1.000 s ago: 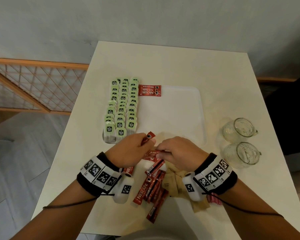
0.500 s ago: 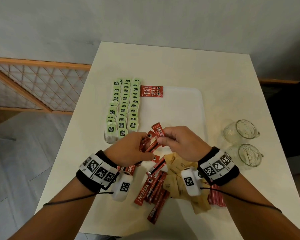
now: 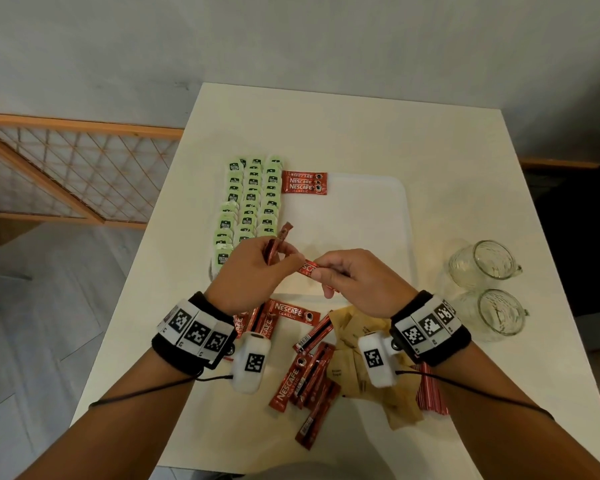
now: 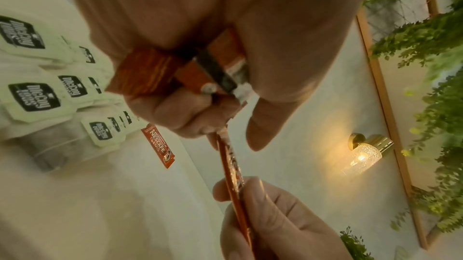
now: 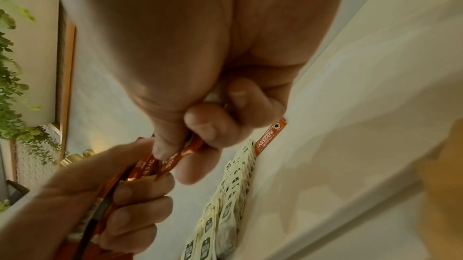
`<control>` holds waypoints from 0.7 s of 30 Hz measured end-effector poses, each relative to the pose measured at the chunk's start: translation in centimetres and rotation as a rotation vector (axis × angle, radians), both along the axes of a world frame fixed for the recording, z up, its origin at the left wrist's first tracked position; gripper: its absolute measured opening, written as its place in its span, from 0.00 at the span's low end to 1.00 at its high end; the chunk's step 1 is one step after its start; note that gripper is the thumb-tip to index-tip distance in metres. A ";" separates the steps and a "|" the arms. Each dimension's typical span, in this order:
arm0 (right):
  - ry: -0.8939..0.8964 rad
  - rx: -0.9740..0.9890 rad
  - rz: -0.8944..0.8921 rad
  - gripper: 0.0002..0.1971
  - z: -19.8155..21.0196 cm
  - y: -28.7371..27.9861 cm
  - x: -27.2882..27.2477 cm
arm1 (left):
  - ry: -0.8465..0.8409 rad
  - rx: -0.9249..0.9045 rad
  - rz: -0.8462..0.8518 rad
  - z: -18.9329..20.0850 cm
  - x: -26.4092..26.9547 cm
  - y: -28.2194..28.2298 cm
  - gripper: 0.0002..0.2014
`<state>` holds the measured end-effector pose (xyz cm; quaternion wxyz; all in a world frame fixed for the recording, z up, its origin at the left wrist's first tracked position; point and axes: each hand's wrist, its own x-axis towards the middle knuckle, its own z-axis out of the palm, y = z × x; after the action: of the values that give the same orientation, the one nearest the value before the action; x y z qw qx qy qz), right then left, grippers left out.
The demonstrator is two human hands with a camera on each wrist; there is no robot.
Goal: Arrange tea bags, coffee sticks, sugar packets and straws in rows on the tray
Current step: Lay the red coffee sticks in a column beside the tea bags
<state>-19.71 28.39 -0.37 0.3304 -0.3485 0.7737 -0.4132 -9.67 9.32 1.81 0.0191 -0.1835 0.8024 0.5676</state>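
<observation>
A white tray (image 3: 361,220) carries rows of green tea bags (image 3: 253,202) along its left side and a few red coffee sticks (image 3: 303,183) at its far end. Above the tray's near edge my left hand (image 3: 284,252) grips a bundle of coffee sticks (image 4: 180,70). My right hand (image 3: 321,271) pinches a single coffee stick (image 3: 309,268) whose other end reaches the left hand's fingers (image 4: 190,117). Loose coffee sticks (image 3: 305,372), brown sugar packets (image 3: 361,341) and red straws (image 3: 430,393) lie on the table under my wrists.
Two empty glass mugs (image 3: 485,259) (image 3: 496,315) stand right of the tray. The white table (image 3: 343,126) has a wall behind it, and a wooden lattice rail (image 3: 66,174) runs to its left. The tray's middle and right parts are bare.
Both hands have lifted from the pile at the table's front to above the tray's near edge. The right hand picked one stick from the pile and brought it to the left hand's bundle.
</observation>
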 end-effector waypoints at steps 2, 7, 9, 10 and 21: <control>-0.012 -0.031 -0.035 0.10 -0.1 -0.2 -0.1 | 0.016 -0.036 -0.003 -0.1 -0.2 -0.1 0.08; -0.114 -0.161 -0.240 0.06 -0.9 -0.2 -0.8 | 0.028 -0.050 0.125 -0.2 -0.6 -0.7 0.09; -0.174 -0.208 -0.326 0.06 -1.4 -0.1 -1.1 | 0.035 -0.047 0.150 -0.2 -0.8 -1.0 0.09; -0.209 -0.224 -0.367 0.06 -1.6 -0.1 -1.1 | 0.038 -0.045 0.155 -0.3 -0.9 -1.0 0.09; -0.108 -0.179 -0.625 0.06 -2.1 -2.6 -5.9 | -0.092 0.147 0.275 -1.0 -2.1 -1.8 0.11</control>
<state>-25.56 25.74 -2.46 0.1961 -0.0993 0.7851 -0.5791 -11.81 7.47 0.84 -0.0086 -0.3156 0.7243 0.6129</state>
